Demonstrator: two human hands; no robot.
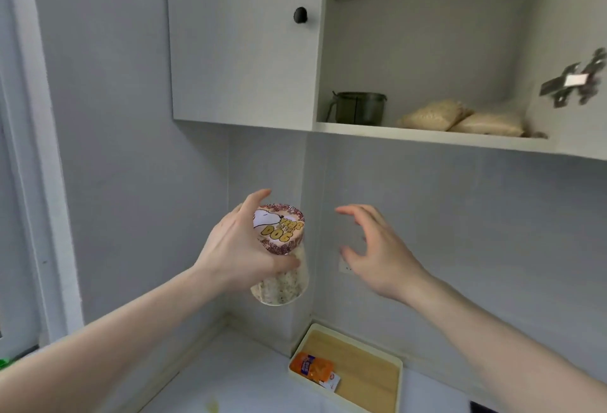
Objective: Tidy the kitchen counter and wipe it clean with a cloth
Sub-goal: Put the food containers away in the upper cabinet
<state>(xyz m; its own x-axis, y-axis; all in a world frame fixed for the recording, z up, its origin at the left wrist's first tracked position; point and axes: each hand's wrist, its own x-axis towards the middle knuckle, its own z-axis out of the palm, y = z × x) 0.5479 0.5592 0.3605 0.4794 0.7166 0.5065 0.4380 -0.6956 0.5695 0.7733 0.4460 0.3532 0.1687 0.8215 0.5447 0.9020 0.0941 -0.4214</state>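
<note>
My left hand grips a clear jar of pale grain, raised in the air in front of the corner wall. The jar has a printed lid with a cartoon dog and the words "Year of the Dog". My right hand hovers just right of the jar with fingers spread and slightly bent, holding nothing and not touching it. Below lies the white counter. No cloth is in view.
An open wall cupboard above holds a dark pot and two bags of grain. Its left door is closed, with a black knob. A cream tray with an orange packet sits on the counter. A yellowish stain marks the counter.
</note>
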